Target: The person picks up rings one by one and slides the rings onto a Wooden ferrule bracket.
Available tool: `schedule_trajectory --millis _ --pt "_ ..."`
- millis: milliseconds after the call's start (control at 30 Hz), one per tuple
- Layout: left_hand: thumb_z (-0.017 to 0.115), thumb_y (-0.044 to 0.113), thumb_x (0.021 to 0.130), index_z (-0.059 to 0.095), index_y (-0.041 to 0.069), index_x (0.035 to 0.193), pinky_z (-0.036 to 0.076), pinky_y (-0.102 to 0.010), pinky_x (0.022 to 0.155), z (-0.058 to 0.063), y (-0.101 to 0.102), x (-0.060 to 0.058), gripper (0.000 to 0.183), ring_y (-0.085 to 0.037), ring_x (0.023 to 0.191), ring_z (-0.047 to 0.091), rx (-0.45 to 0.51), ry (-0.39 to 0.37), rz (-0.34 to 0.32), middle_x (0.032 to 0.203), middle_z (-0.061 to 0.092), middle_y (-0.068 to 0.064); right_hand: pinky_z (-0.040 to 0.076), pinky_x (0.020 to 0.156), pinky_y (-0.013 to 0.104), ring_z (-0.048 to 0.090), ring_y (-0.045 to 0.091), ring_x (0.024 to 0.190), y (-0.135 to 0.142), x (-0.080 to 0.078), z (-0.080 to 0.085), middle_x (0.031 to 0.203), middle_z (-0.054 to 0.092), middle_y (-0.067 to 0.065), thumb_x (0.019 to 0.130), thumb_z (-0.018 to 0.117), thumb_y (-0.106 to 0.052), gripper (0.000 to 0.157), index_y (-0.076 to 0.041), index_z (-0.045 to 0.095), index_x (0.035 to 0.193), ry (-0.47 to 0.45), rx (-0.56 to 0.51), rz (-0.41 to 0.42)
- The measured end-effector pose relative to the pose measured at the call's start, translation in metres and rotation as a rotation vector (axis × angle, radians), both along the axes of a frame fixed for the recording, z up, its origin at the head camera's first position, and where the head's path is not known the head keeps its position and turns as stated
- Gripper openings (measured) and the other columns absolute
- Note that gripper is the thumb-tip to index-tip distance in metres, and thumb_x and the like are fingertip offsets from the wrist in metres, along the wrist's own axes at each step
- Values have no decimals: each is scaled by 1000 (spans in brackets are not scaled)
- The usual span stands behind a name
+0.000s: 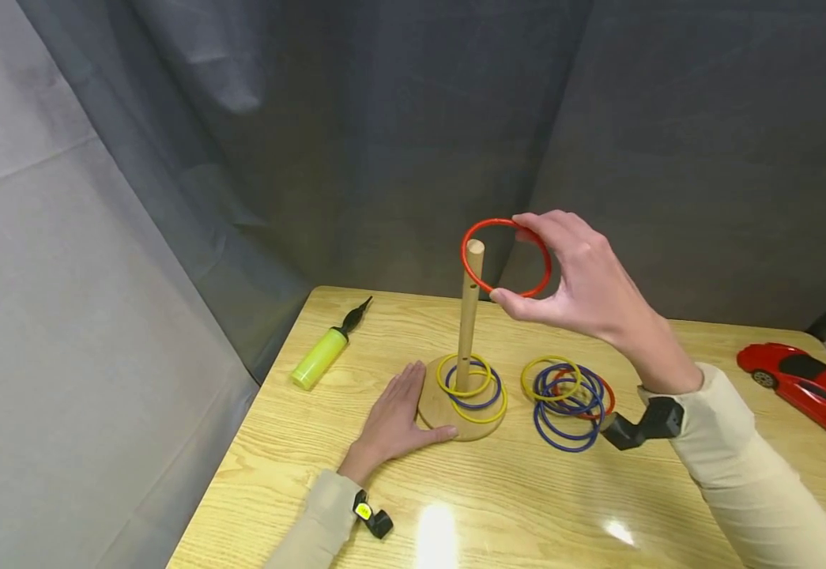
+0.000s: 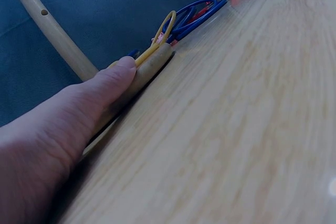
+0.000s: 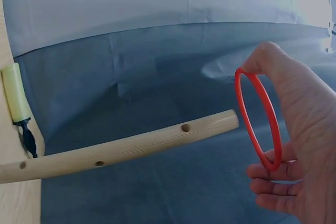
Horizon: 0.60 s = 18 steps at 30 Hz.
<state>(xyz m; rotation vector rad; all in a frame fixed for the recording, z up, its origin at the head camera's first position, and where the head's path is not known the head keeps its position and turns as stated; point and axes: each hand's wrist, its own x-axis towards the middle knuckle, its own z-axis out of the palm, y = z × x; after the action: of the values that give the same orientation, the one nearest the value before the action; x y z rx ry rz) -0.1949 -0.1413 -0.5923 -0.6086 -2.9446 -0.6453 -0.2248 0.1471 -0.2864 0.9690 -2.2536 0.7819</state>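
Upright pale wooden peg (image 1: 467, 316): tip around nine o'clock from the nearer right hand (image 1: 576, 276)
Thin glossy red ring (image 3: 268, 109): pinched there, just off the tip
Left hand (image 1: 401, 419): spread against round wooden base (image 1: 435, 407)

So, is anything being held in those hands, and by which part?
The right hand pinches a red ring by opposite sides of its rim; the left hand rests against the wooden base.

On the surface (image 1: 526, 498), I see the peg stand (image 1: 466, 324) at lower centre, a balloon pump (image 1: 323, 356) left of it, piled rings (image 1: 544, 387) right, a toy car (image 1: 814, 391) at the right edge.
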Motion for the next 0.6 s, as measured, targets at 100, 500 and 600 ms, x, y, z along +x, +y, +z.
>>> schedule_trajectory --millis 100,500,600 --pt "49 94 81 11 5 168 16 -41 131 0 1 0 129 -23 162 12 1 11 -4 175 16 -11 50 85 41 60 24 102 -2 -3 -8 108 67 6 72 88 -44 78 -4 65 134 -32 15 -11" --pt "47 96 80 8 8 169 15 -40 131 -4 -4 3 131 -20 162 9 -1 -4 8 175 13 -8 54 85 46 61 25 104 -11 -6 -42 112 69 7 72 88 -48 80 -4 64 134 -104 39 -22" --pt "46 97 79 8 8 169 15 -39 131 -3 -4 2 131 -20 162 9 -11 -3 12 175 13 -8 54 83 46 61 23 103 -11 -6 -53 113 68 6 71 88 -49 81 -5 64 135 -125 53 -24"
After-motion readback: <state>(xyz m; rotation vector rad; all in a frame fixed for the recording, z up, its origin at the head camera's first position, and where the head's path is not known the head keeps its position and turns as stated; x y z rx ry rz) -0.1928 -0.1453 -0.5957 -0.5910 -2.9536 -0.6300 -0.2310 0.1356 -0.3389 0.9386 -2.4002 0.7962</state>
